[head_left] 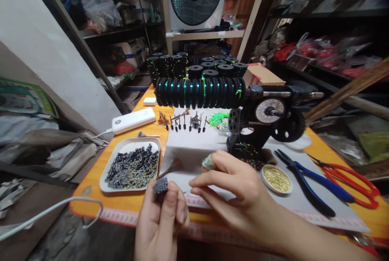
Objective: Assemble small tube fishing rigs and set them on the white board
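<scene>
My left hand (pixel 165 216) is closed, thumb pressed to fingers, round a dark grey bundle (pixel 160 186) with a knobbly top. To its right, my right hand (pixel 234 184) has thumb and forefinger nearly together in a pinch; whatever is between the tips is too small to make out. A pale green rough-textured piece (pixel 208 163) shows at its other, curled fingers; I cannot tell if it is worn or held. Just beyond my left hand, a thin brown stick-like item (pixel 168 168) with a blurred reddish end lies on the white sheet (pixel 194 147).
Left stands a white tray (pixel 130 188) of small dark cylindrical parts, near a white power bank (pixel 133 120). A winding machine (pixel 258 107) carries black spools (pixel 199 93). At right are a dish of gold bits (pixel 276 179), blue-handled pliers (pixel 306 184) and red-handled scissors (pixel 349 180).
</scene>
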{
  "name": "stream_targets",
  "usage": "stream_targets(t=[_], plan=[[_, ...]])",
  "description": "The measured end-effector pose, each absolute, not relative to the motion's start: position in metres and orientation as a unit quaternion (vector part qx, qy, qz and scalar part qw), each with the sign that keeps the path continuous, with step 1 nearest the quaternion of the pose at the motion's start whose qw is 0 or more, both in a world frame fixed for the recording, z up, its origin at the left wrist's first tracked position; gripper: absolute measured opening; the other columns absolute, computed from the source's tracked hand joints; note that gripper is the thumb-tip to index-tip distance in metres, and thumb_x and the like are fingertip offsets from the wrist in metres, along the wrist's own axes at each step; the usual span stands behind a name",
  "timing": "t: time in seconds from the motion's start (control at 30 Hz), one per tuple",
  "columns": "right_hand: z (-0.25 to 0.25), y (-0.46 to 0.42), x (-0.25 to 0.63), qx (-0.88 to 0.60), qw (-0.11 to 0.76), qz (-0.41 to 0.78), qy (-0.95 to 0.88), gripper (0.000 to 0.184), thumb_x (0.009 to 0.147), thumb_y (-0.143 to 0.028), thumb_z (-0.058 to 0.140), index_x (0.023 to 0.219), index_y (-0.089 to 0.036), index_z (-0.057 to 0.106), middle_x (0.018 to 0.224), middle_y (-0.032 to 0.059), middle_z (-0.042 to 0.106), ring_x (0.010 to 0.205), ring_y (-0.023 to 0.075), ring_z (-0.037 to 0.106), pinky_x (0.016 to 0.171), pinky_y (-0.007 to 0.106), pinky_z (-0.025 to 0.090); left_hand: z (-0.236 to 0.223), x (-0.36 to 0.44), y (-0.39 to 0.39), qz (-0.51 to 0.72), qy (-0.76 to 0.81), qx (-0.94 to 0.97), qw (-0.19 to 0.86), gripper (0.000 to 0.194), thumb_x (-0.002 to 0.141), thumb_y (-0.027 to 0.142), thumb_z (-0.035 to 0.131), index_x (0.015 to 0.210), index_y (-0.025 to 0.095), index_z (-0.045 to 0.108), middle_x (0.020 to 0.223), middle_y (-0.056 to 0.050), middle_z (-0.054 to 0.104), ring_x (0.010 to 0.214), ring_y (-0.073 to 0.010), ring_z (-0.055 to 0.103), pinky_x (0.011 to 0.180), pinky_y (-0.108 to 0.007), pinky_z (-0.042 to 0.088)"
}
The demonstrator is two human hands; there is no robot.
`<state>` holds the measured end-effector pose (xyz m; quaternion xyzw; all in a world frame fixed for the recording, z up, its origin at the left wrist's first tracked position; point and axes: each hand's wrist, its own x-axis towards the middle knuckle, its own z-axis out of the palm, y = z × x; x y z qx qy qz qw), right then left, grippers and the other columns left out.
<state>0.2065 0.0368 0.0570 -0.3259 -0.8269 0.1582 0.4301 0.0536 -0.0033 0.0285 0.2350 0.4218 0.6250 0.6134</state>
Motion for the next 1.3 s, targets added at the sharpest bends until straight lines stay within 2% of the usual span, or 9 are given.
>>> stream_targets(t=[0.1, 0.27, 0.6, 0.77, 0.93, 1.03, 1.17, 1.23, 1.3], plan=[[0.052, 0.036, 0.205, -0.324, 0.407, 0.098, -0.848, 0.022, 0.094, -0.008, 0.055, 0.084, -0.009, 0.074, 0.071, 0.0049, 0.053, 0.068, 0.0165, 0.045, 0.057, 0.027, 0.033, 0.033, 0.052, -0.005, 0.614, 0.408, 0.207, 0.643, 0.034, 0.075, 0.039, 0.085, 0.071, 0.019, 0.057, 0.053, 0.006, 0.05, 0.046, -0.0051, 0.039, 0.044, -0.017, 0.027], [0.049, 0.033, 0.203, -0.324, 0.404, 0.041, -0.855, 0.023, 0.094, -0.009, 0.054, 0.082, -0.01, 0.073, 0.069, 0.0037, 0.048, 0.065, 0.0169, 0.039, 0.054, 0.029, 0.028, 0.033, 0.053, -0.008, 0.601, 0.406, 0.198, 0.66, 0.038, 0.07, 0.038, 0.089, 0.069, 0.019, 0.056, 0.052, 0.006, 0.05, 0.045, -0.0049, 0.04, 0.044, -0.017, 0.029], [0.05, 0.033, 0.203, -0.304, 0.426, -0.006, -0.852, 0.023, 0.095, -0.009, 0.054, 0.081, -0.01, 0.072, 0.067, 0.0029, 0.046, 0.063, 0.0168, 0.035, 0.054, 0.029, 0.027, 0.029, 0.053, -0.008, 0.593, 0.401, 0.203, 0.668, 0.039, 0.074, 0.037, 0.086, 0.074, 0.02, 0.051, 0.053, 0.007, 0.052, 0.046, -0.0052, 0.037, 0.045, -0.018, 0.027], [0.05, 0.034, 0.206, -0.285, 0.446, 0.053, -0.847, 0.023, 0.1, -0.016, 0.052, 0.093, -0.012, 0.074, 0.068, 0.0023, 0.049, 0.063, 0.0158, 0.039, 0.055, 0.027, 0.032, 0.028, 0.052, -0.007, 0.584, 0.419, 0.21, 0.663, 0.039, 0.074, 0.041, 0.085, 0.075, 0.019, 0.053, 0.053, 0.007, 0.05, 0.047, -0.005, 0.038, 0.046, -0.017, 0.027], [0.055, 0.032, 0.206, -0.287, 0.445, 0.133, -0.838, 0.015, 0.095, -0.012, 0.061, 0.094, -0.014, 0.076, 0.068, 0.0016, 0.051, 0.063, 0.0144, 0.043, 0.055, 0.025, 0.034, 0.026, 0.054, -0.008, 0.582, 0.446, 0.201, 0.649, 0.037, 0.07, 0.041, 0.088, 0.078, 0.019, 0.059, 0.052, 0.007, 0.051, 0.047, -0.0052, 0.039, 0.046, -0.015, 0.03], [0.058, 0.031, 0.205, -0.298, 0.427, 0.148, -0.841, 0.014, 0.09, -0.008, 0.061, 0.087, -0.014, 0.073, 0.069, 0.0, 0.048, 0.063, 0.0132, 0.045, 0.054, 0.024, 0.035, 0.025, 0.055, -0.007, 0.632, 0.423, 0.229, 0.608, 0.033, 0.076, 0.04, 0.084, 0.071, 0.02, 0.058, 0.053, 0.006, 0.051, 0.048, -0.0058, 0.041, 0.046, -0.016, 0.032], [0.061, 0.033, 0.206, -0.3, 0.426, 0.184, -0.834, 0.012, 0.087, -0.004, 0.059, 0.087, -0.014, 0.067, 0.075, 0.0002, 0.049, 0.066, 0.0115, 0.047, 0.056, 0.021, 0.038, 0.026, 0.042, -0.003, 0.728, 0.388, 0.292, 0.484, 0.03, 0.089, 0.035, 0.071, 0.07, 0.022, 0.053, 0.055, 0.007, 0.043, 0.049, -0.0089, 0.041, 0.047, -0.021, 0.035], [0.061, 0.033, 0.208, -0.296, 0.414, 0.203, -0.837, 0.014, 0.09, -0.004, 0.056, 0.091, -0.014, 0.066, 0.078, 0.002, 0.052, 0.069, 0.0116, 0.05, 0.058, 0.021, 0.041, 0.028, 0.028, -0.001, 0.726, 0.422, 0.333, 0.429, 0.023, 0.09, 0.035, 0.069, 0.076, 0.024, 0.056, 0.067, 0.005, 0.053, 0.057, -0.0105, 0.05, 0.055, -0.023, 0.043], [0.06, 0.034, 0.209, -0.288, 0.397, 0.218, -0.844, 0.015, 0.092, -0.004, 0.053, 0.094, -0.014, 0.064, 0.08, 0.0029, 0.054, 0.069, 0.0118, 0.051, 0.06, 0.021, 0.043, 0.031, 0.01, 0.0, 0.699, 0.49, 0.375, 0.362, 0.015, 0.09, 0.035, 0.069, 0.085, 0.026, 0.058, 0.093, 0.002, 0.064, 0.076, -0.0135, 0.061, 0.069, -0.025, 0.048]])
